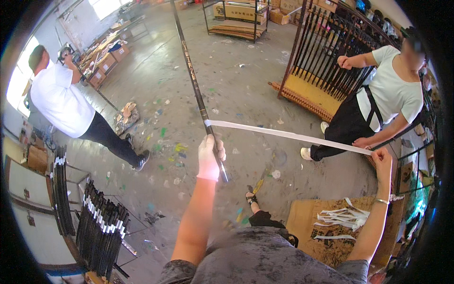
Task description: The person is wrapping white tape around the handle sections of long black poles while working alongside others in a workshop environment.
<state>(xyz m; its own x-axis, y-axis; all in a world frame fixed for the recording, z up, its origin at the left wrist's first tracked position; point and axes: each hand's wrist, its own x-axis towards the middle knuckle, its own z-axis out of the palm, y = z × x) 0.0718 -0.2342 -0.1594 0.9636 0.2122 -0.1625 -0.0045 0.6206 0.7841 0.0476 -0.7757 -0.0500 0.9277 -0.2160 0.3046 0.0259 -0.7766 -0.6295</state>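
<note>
My left hand (208, 154), in a white glove, is wrapped round a black fishing rod (193, 75) near its lower end. The rod slants up and away, with gold markings along it. Just above the glove, a white tape strip (283, 133) is wound on the rod, and its long tail stretches taut to the right. My right hand (381, 158), bare and with a bracelet at the wrist, pinches the far end of that strip between thumb and fingers.
More white strips (343, 218) lie on a cardboard sheet (302, 215) at lower right. Bundled black rods (101, 227) stand at lower left. A person in white (66, 97) stands at left; another (392, 85) at right, beside a rack of rods (326, 57). A shelf cart (236, 19) stands behind.
</note>
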